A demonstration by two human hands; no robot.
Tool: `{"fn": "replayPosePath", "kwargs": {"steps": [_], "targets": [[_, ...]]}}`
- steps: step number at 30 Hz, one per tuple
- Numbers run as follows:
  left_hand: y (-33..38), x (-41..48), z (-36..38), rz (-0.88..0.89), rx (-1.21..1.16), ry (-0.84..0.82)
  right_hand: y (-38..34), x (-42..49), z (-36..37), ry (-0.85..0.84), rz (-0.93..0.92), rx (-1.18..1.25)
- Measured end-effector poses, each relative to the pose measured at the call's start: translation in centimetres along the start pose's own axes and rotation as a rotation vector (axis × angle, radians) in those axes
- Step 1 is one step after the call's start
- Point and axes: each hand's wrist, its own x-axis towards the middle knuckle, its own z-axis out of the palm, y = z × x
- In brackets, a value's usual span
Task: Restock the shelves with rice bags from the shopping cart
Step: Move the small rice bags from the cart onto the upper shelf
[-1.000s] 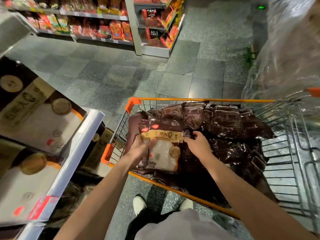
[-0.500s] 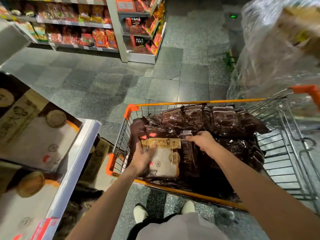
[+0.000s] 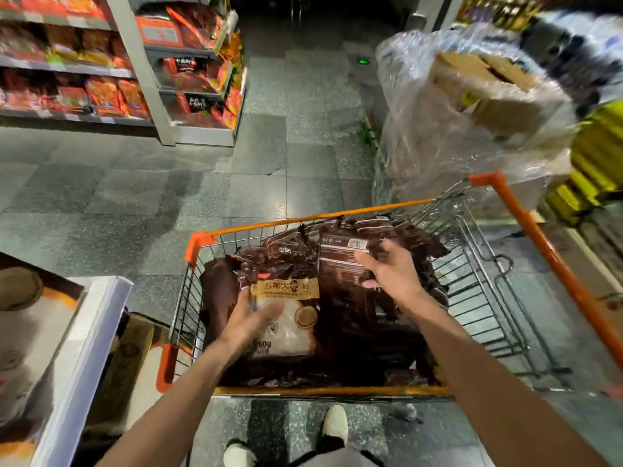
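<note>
A wire shopping cart (image 3: 303, 218) with orange rims stands in front of me, piled with dark brown rice bags. One rice bag (image 3: 296, 288) lies face up at the near left, showing a gold label and a clear window of white rice. My left hand (image 3: 247, 320), blurred, lies over that window with fingers stretched out. My right hand (image 3: 387, 269) grips a second rice bag (image 3: 338, 264), raised above the pile with its barcode side up. At the left, a shelf (image 3: 91, 348) with a white front edge holds larger rice bags (image 3: 30, 318).
Shelving (image 3: 148, 82) with red snack packs stands at the back left across the tiled aisle. A plastic-wrapped stack of cardboard boxes (image 3: 472, 106) rises just beyond the cart's right side, with yellow crates (image 3: 596, 163) next to it. My shoes (image 3: 335, 423) are under the cart's near rim.
My right hand has shifted right and lifted a dark bag from the pile, barcode side up. My left hand has slid from the labelled bag's edge onto its face.
</note>
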Motion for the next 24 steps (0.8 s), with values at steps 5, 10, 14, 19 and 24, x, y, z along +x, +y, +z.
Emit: {"fn": "replayPosePath", "kwargs": {"steps": [5,10,14,19,24], "targets": [[2.3,1.9,2.1,-0.023,-0.068,-0.005,-2.9,-1.7,-2.6,-0.071,-0.193,0.168],[2.5,3.3,3.3,-0.114,-0.148,-0.051,-0.3,-3.2,-2.5,-0.328,-0.259,-0.134],[1.2,2.5,3.6,-0.142,-0.041,-0.024,5.1,-4.4,-1.9,-0.411,-0.007,-0.141],[1.0,1.8,5.1,-0.052,0.070,0.059,10.3,-3.8,-1.1,0.093,0.276,0.031],[0.4,1.2,5.4,-0.045,0.032,0.086,10.5,-2.6,-0.7,0.045,0.481,0.131]]}}
